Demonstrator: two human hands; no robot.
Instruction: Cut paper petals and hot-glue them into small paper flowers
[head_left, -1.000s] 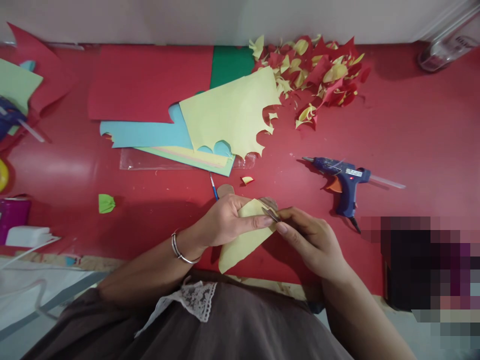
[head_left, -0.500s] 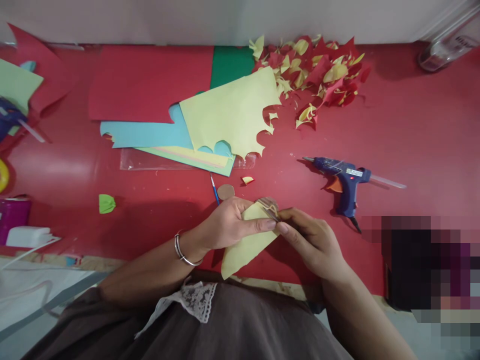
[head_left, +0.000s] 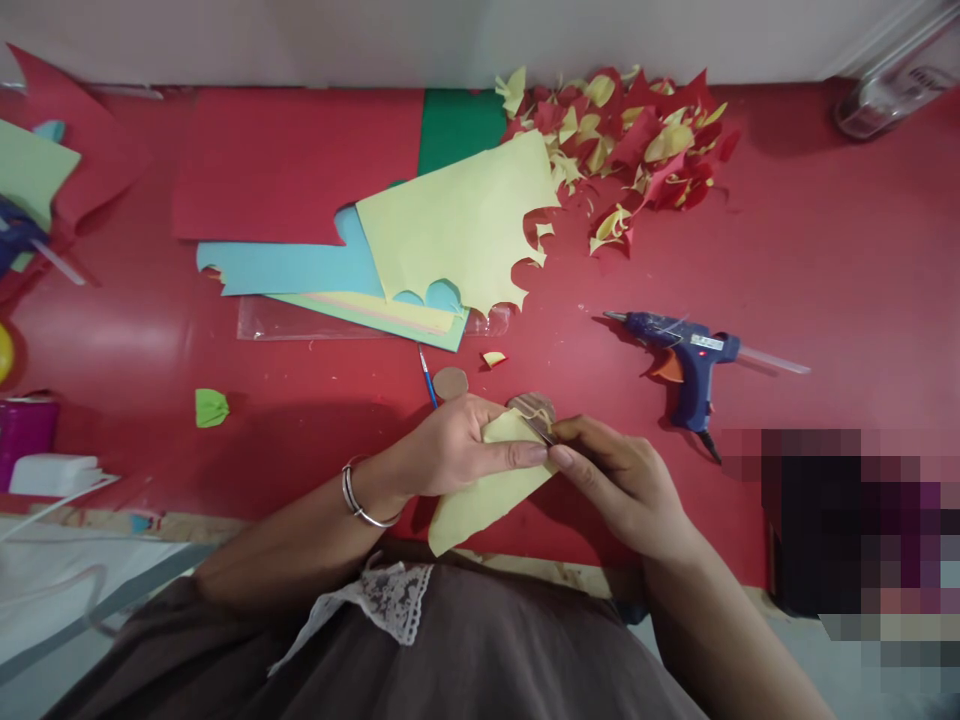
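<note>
My left hand (head_left: 465, 450) pinches a pale yellow sheet of paper (head_left: 480, 505), thumb stretched across its top face. The sheet slants down toward my lap. At its upper right edge, my right hand (head_left: 611, 475) is closed on what looks like a pair of small scissors (head_left: 538, 430). Only thin metal blades show at the paper's edge; the handles are hidden in my fingers. A narrow curl of yellow paper stands by the blades. Just beyond lies a brown striped round piece (head_left: 534, 403), partly covered. A plain brown disc (head_left: 451, 383) and a thin blue brush (head_left: 427, 378) lie beside my left hand.
A blue glue gun (head_left: 694, 360) lies to the right, its light red. Coloured paper sheets (head_left: 300, 165) and a heap of red and yellow scraps (head_left: 630, 140) are at the back. A green paper piece (head_left: 212, 407) and a white plug (head_left: 56, 473) are at left.
The yellow sheet's lower end has swung slightly left, and the blades have shifted a little along its edge. Both hands keep their hold. The whole view has moved slightly.
</note>
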